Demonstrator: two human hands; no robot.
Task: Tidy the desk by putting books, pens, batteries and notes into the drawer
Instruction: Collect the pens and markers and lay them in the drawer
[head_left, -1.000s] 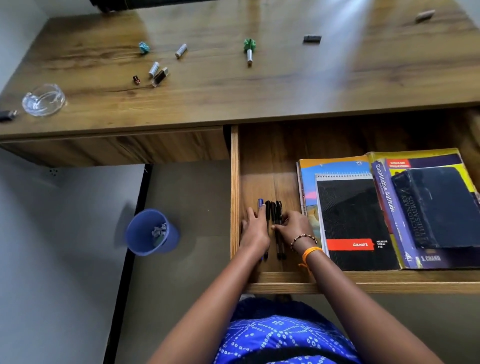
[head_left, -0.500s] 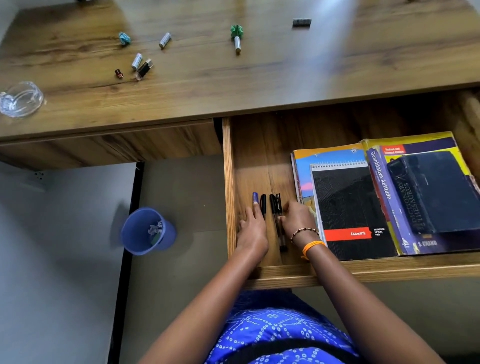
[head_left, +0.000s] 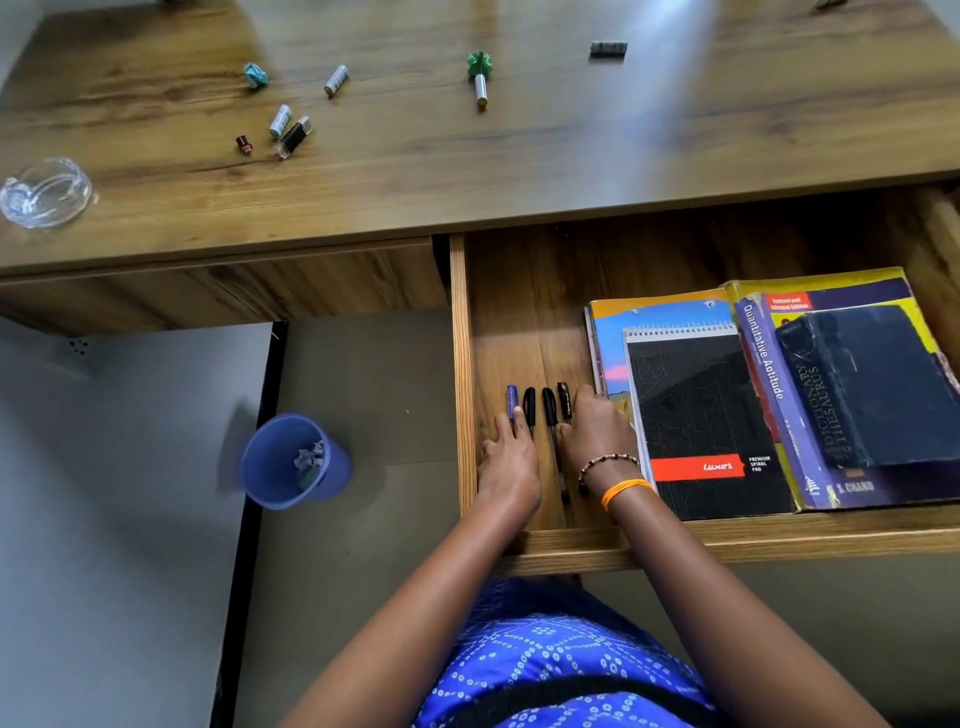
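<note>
hands (head_left: 553, 452) flat on pens (head_left: 549, 410) in drawer (head_left: 524, 291)

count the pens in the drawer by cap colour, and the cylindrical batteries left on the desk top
Blue-capped pen: 1
Black-capped pens: 3
Silver cylindrical batteries on the wooden desk top: 3
Total: 7

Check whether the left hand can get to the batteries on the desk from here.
Probably yes: the left hand lies open in the drawer, holding nothing, and the desktop around the batteries is bare, with nothing between.
</note>
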